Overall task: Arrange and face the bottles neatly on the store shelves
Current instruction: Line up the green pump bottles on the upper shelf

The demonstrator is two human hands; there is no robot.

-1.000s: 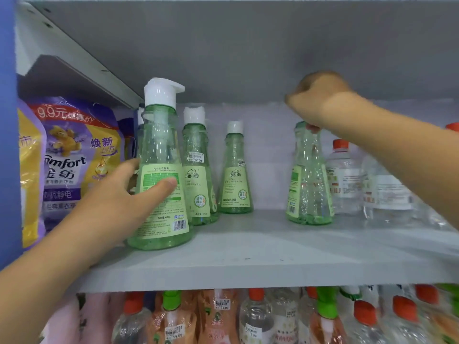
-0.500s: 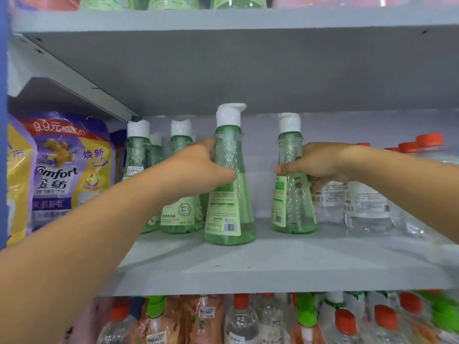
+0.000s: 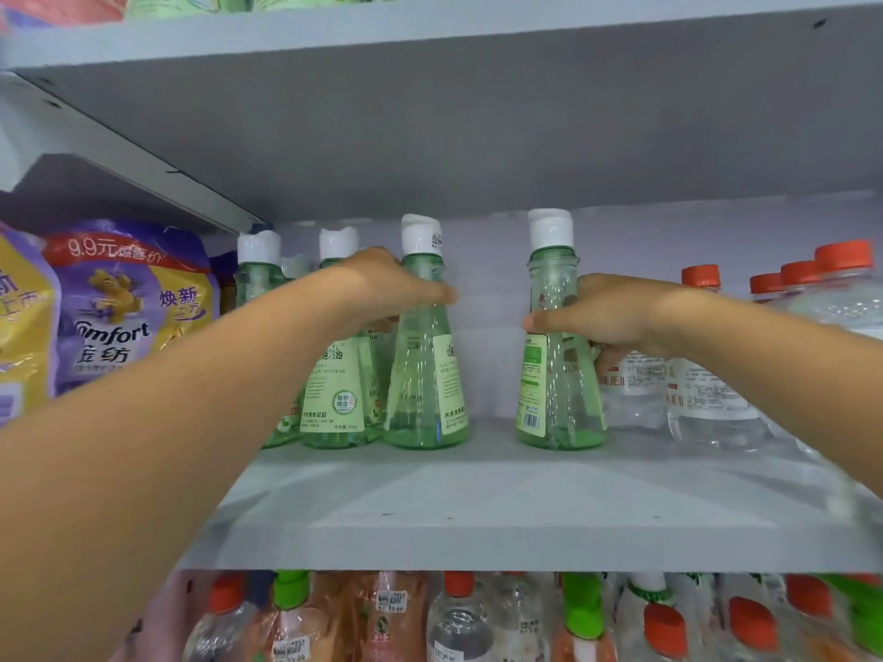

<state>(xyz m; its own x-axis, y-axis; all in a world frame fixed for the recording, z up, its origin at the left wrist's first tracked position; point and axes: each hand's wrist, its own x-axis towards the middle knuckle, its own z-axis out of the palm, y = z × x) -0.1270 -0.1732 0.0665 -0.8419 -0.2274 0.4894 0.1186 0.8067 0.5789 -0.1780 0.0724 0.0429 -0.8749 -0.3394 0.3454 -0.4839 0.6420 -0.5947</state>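
Both bottles have slid back since a moment ago — we've got our left hand (image 3: 382, 291) wrapped round the neck of one green bottle (image 3: 425, 375), right hand (image 3: 616, 317) clamped on the other (image 3: 556, 375). They stand upright, well apart, mid-shelf (image 3: 478, 518) — clear bottles (image 3: 707, 389) just right.

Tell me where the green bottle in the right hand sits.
The green bottle stands upright on the grey shelf, centre-right in the head view, beside the clear red-capped bottles, gripped by the right hand.
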